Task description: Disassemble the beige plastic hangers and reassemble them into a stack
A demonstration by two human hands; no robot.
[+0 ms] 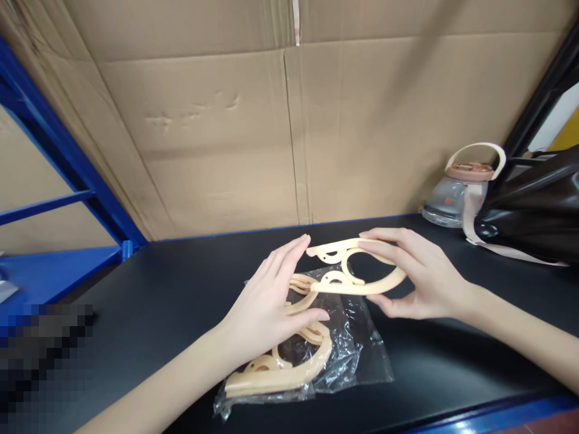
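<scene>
My right hand [418,274] holds a cream plastic folding hanger [377,285] by its rounded end, above the black tabletop. The hanger's two arms point left, with small curved hooks between them. My left hand [271,298] has its fingers apart, the fingertips close to the hanger's left ends; whether they touch it is unclear. Beneath and beside my left hand lies a clear plastic bag [357,355] with more cream folded hangers [284,378] in or on it. My left hand partly covers these pieces.
A transparent bottle [446,199] with a pinkish lid, handle and strap stands at the back right, beside a black bag [538,205]. Cardboard [217,144] lines the back. A blue metal frame [81,175] rises at the left. The black tabletop [149,301] has a blue edge.
</scene>
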